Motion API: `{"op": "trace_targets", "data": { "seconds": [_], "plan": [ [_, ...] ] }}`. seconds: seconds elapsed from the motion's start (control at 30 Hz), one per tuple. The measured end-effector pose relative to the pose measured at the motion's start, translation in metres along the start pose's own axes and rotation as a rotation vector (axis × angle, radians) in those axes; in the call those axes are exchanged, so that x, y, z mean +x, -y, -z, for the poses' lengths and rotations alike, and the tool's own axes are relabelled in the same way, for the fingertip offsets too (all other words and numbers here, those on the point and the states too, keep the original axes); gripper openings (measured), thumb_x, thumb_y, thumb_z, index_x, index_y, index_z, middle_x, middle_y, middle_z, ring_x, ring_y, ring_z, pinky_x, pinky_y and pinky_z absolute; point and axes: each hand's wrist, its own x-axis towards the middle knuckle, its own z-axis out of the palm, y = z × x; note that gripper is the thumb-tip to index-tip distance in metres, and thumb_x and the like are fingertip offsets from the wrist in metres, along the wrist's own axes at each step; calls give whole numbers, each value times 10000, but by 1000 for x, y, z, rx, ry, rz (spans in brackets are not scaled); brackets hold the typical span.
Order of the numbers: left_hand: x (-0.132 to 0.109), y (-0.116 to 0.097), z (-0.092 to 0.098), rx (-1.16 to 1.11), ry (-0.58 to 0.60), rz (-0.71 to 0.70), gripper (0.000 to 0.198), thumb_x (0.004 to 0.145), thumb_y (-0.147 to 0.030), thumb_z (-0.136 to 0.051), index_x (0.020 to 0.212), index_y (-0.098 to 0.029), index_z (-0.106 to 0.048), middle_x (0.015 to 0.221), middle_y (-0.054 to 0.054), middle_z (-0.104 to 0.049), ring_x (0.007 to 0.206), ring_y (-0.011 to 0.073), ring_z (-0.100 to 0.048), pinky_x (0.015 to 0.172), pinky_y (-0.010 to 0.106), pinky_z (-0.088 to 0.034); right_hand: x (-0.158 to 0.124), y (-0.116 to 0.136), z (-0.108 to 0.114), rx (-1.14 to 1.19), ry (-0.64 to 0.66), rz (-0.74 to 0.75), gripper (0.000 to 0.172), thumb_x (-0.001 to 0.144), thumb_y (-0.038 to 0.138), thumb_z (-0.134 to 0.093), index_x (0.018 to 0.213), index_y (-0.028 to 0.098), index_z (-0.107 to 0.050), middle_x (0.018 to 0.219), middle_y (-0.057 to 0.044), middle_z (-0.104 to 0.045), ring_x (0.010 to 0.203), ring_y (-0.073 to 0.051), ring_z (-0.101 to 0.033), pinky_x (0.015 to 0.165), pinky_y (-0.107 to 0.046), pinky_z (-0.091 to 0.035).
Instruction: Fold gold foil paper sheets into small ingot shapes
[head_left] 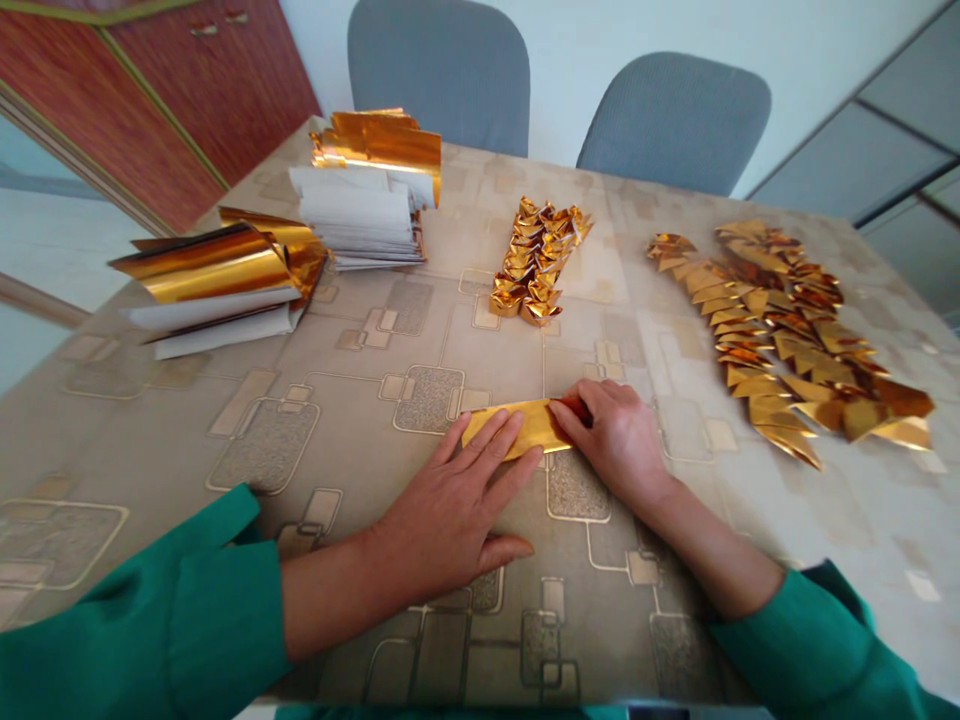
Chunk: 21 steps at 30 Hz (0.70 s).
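A folded strip of gold foil paper (525, 425) lies flat on the table (315, 430) in front of me. My left hand (457, 510) rests on its left end, fingers stretched flat and pressing it down. At the strip's right end my right hand (619, 435) has its fingers curled and pressed onto the fold. Both arms wear green sleeves.
Two stacks of gold-and-white sheets (217, 280) (375, 190) sit at the far left. A small cluster of folded gold pieces (536, 260) lies at the centre back, a larger spread of folded pieces (787, 330) at the right. Two grey chairs (675, 120) stand behind the table.
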Motion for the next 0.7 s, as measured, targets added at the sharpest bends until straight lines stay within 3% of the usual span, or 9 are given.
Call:
{"op": "trace_targets", "data": {
  "seconds": [0.3, 0.5, 0.6, 0.7],
  "plan": [
    [1, -2, -2, 26, 24, 16, 819, 849, -634, -553, 1482, -156, -346, 1581, 245, -230, 1480, 367, -178, 1164, 574, -161, 1, 2, -4, -37, -20, -1, 215, 871, 272, -655, 698, 167, -582, 619, -23, -586, 594, -170, -506, 600, -290, -326],
    [2, 1, -3, 32, 29, -1, 776, 889, -670, -431, 1483, -176, -352, 1576, 253, -234, 1476, 377, -185, 1150, 583, -172, 0, 1, 6, -13, -61, 25, 154, 911, 297, -612, 918, 149, -654, 803, -65, -683, 755, -213, -574, 696, -329, -406],
    [2, 1, -3, 42, 25, -2, 770, 894, -669, -419, 1491, -189, -341, 1583, 242, -224, 1478, 368, -186, 1153, 574, -166, -10, 9, 19, -80, -210, 116, 198, 944, 250, -552, 1071, 144, -662, 1023, -102, -710, 912, -250, -568, 786, -381, -412],
    [2, 1, -4, 56, 20, -5, 784, 892, -662, -435, 1498, -177, -325, 1584, 238, -224, 1479, 360, -185, 1158, 560, -158, -29, 21, 23, -42, -148, 396, 217, 953, 195, -533, 1121, 152, -664, 1098, -73, -723, 964, -229, -577, 860, -381, -419]
  ]
}}
